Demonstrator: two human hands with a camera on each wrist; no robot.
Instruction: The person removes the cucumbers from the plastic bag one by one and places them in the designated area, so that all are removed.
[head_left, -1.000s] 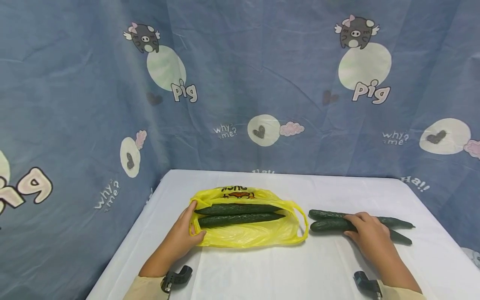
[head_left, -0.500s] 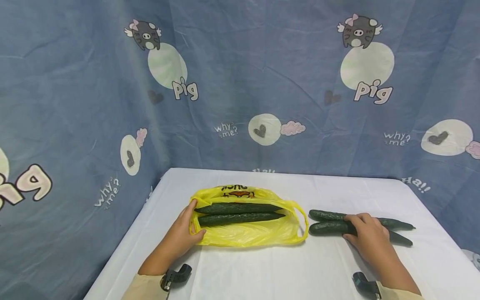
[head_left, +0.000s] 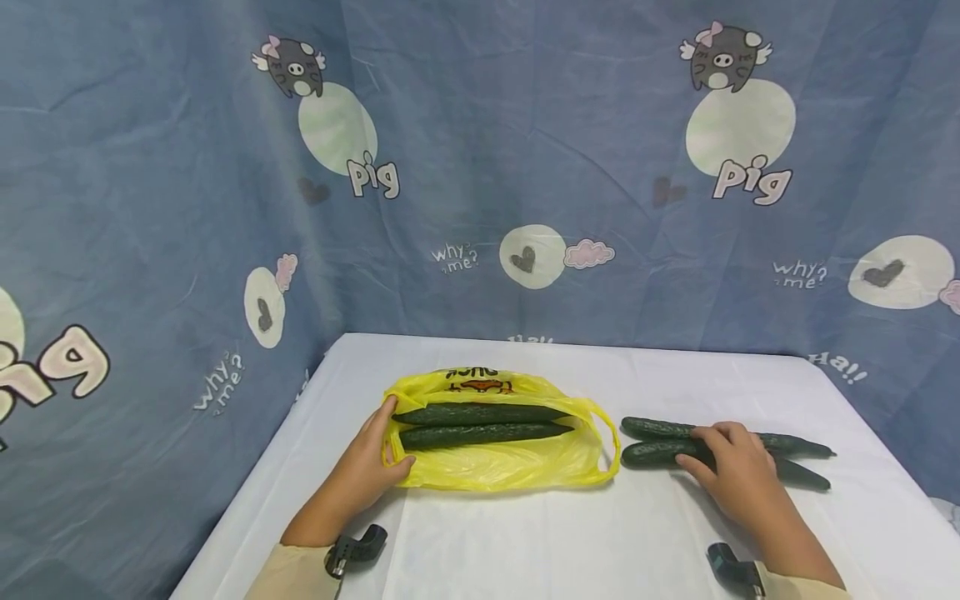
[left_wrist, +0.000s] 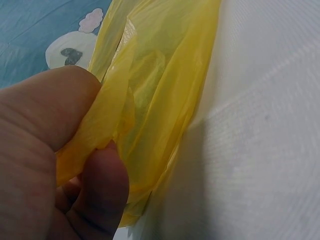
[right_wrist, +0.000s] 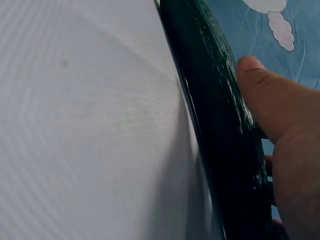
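Note:
In the head view my left hand [head_left: 367, 458] pinches the left edge of a yellow plastic bag [head_left: 487, 475]. The left wrist view shows the thumb and a finger with the thin yellow film [left_wrist: 150, 100] between them. Two dark green cucumbers lie side by side inside the bag, a far one [head_left: 480, 414] and a near one [head_left: 483, 435]. Right of the bag, my right hand [head_left: 738, 471] rests over two more cucumbers, one behind [head_left: 798, 446] and one in front [head_left: 652, 454]. In the right wrist view its straight thumb [right_wrist: 262, 90] lies along the front cucumber's top.
A white cloth covers the table [head_left: 540, 550]. Blue fabric [head_left: 465, 167] printed with pigs and hearts hangs behind it and on the left. The bag's loop handle [head_left: 611, 450] reaches close to the left ends of the loose cucumbers.
My right thumb has shifted from the near side of the front cucumber up onto its top. My left hand and the bag hold their places; the head view has tilted slightly.

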